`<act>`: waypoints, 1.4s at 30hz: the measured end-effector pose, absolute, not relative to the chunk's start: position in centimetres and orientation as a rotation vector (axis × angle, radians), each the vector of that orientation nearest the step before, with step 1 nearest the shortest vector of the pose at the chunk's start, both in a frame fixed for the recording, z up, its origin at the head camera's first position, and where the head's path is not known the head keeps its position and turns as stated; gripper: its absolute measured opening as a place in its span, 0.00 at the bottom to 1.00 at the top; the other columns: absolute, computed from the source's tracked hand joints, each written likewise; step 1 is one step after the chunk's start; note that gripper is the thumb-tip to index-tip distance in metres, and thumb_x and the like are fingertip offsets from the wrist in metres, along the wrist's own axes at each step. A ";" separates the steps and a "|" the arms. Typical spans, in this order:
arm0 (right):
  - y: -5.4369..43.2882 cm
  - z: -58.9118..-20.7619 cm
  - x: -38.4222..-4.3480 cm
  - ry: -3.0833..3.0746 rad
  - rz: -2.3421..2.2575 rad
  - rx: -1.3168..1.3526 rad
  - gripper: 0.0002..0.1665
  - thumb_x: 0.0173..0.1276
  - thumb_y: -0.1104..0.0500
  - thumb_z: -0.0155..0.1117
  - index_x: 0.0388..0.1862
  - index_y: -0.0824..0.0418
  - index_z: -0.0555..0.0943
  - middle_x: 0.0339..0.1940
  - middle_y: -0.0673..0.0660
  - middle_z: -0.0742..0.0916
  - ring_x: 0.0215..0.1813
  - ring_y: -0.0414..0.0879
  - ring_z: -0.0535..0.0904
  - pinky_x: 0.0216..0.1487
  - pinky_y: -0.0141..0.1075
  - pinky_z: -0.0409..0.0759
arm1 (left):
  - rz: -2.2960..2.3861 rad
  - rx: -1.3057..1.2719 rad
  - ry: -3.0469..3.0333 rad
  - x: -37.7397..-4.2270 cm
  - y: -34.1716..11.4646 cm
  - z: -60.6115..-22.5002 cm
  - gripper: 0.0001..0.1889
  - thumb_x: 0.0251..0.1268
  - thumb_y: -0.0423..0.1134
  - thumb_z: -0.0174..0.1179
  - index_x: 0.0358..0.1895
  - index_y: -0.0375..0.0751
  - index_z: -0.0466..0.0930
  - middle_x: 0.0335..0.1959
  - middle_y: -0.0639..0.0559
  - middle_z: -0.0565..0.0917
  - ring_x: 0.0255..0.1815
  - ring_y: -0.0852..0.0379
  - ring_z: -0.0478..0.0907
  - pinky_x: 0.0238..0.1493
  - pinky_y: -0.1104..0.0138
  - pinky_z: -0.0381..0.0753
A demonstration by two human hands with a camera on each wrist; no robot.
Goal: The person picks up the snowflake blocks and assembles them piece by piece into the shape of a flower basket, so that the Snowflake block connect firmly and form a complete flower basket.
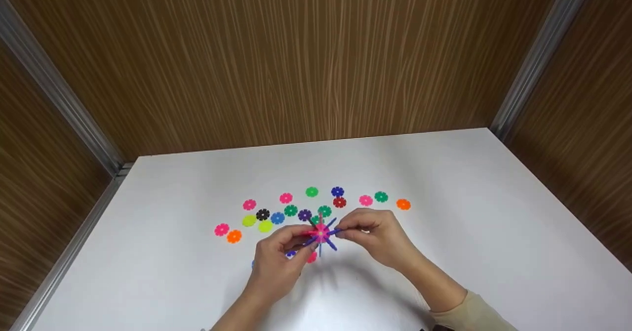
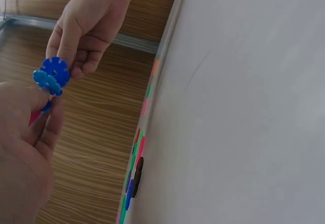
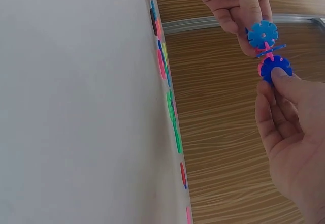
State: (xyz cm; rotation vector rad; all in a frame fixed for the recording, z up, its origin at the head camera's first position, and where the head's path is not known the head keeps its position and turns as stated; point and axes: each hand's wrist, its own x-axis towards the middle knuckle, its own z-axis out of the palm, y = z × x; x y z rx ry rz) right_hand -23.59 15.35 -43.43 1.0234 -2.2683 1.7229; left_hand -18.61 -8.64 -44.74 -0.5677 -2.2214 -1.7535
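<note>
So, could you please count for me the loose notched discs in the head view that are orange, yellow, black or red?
Orange notched discs: 2
Yellow notched discs: 2
Black notched disc: 1
Red notched disc: 1
Total: 6, leaving out the joined disc cluster.

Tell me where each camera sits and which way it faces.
Head: worn on the head, facing forward and down at the white table; left hand, right hand, both forearms and a beige sleeve show.
Left wrist: on the left wrist, facing the disc cluster, with loose discs nearly edge-on; left hand near, right hand beyond.
Right wrist: on the right wrist, facing the same cluster; right hand near, left hand beyond.
Shared: both wrist views hold both hands and the cluster.
</note>
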 end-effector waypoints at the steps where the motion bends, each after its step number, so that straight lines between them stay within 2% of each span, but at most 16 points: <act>1: 15.4 -43.4 -23.6 -2.272 1.724 1.026 0.07 0.69 0.71 0.73 0.41 0.61 0.93 0.40 0.54 0.93 0.43 0.43 0.88 0.46 0.37 0.89 | -1.744 -0.571 -2.223 -18.6 -8.7 -44.7 0.15 0.68 0.30 0.72 0.55 0.46 0.88 0.51 0.58 0.89 0.52 0.60 0.89 0.54 0.64 0.86; 4: 15.4 -43.3 -23.7 -2.281 1.732 1.032 0.07 0.68 0.71 0.74 0.41 0.61 0.93 0.40 0.54 0.93 0.42 0.43 0.88 0.45 0.37 0.89 | -1.737 -0.572 -2.231 -18.6 -8.7 -44.6 0.14 0.69 0.32 0.72 0.55 0.47 0.88 0.51 0.59 0.89 0.52 0.61 0.89 0.55 0.63 0.86; 10: 15.2 -42.7 -23.3 -2.239 1.679 1.066 0.06 0.67 0.69 0.75 0.41 0.61 0.93 0.38 0.54 0.93 0.40 0.50 0.90 0.44 0.38 0.90 | -1.743 -0.544 -2.238 -18.4 -8.6 -44.2 0.14 0.68 0.32 0.73 0.54 0.48 0.89 0.51 0.60 0.90 0.52 0.62 0.89 0.54 0.64 0.86; 18: 14.7 -42.3 -22.8 -2.194 1.588 1.080 0.12 0.65 0.74 0.75 0.39 0.59 0.93 0.36 0.50 0.93 0.38 0.48 0.91 0.43 0.41 0.90 | -1.706 -0.529 -2.255 -18.2 -8.4 -43.8 0.13 0.68 0.34 0.74 0.53 0.48 0.90 0.50 0.61 0.90 0.50 0.63 0.89 0.53 0.63 0.87; 24: 16.1 -42.2 -23.9 -2.254 1.572 1.105 0.08 0.66 0.69 0.77 0.43 0.59 0.93 0.39 0.56 0.92 0.39 0.46 0.89 0.41 0.36 0.89 | -1.785 -0.524 -2.224 -18.7 -8.2 -44.1 0.14 0.68 0.32 0.73 0.54 0.46 0.88 0.51 0.58 0.89 0.52 0.61 0.89 0.55 0.64 0.86; 27: 18.7 -42.4 -25.7 -2.341 1.614 0.973 0.10 0.67 0.66 0.77 0.47 0.62 0.92 0.43 0.59 0.92 0.42 0.45 0.89 0.45 0.35 0.88 | -1.779 -0.492 -2.221 -18.9 -8.4 -44.4 0.15 0.69 0.32 0.73 0.55 0.47 0.87 0.51 0.58 0.88 0.52 0.60 0.88 0.54 0.65 0.86; 30: 22.3 -43.2 -28.1 -2.421 1.683 0.685 0.12 0.69 0.65 0.77 0.49 0.67 0.90 0.47 0.64 0.91 0.46 0.48 0.87 0.47 0.32 0.87 | -1.776 -0.467 -2.230 -19.1 -8.6 -44.7 0.14 0.70 0.34 0.72 0.55 0.50 0.87 0.51 0.57 0.87 0.51 0.59 0.88 0.52 0.65 0.87; 34: 26.5 -45.3 -30.7 -2.584 1.658 0.332 0.18 0.69 0.65 0.76 0.57 0.68 0.87 0.55 0.65 0.89 0.56 0.53 0.82 0.50 0.27 0.81 | -1.797 -0.447 -2.260 -19.1 -8.8 -45.0 0.12 0.71 0.37 0.72 0.54 0.53 0.87 0.52 0.56 0.84 0.52 0.59 0.87 0.51 0.63 0.88; 38: 28.4 -47.2 -32.0 -2.749 1.517 0.256 0.26 0.68 0.67 0.76 0.64 0.65 0.84 0.61 0.62 0.87 0.62 0.57 0.81 0.55 0.26 0.80 | -1.828 -0.416 -2.288 -19.0 -8.8 -45.0 0.11 0.71 0.38 0.72 0.53 0.54 0.89 0.54 0.53 0.82 0.55 0.58 0.86 0.53 0.65 0.87; 42: 28.5 -47.7 -32.5 -2.809 1.413 0.283 0.24 0.68 0.67 0.75 0.64 0.64 0.84 0.60 0.62 0.87 0.62 0.58 0.82 0.62 0.37 0.82 | -1.900 -0.427 -2.280 -18.9 -8.7 -44.9 0.13 0.70 0.34 0.72 0.53 0.52 0.89 0.61 0.50 0.82 0.62 0.53 0.84 0.58 0.65 0.85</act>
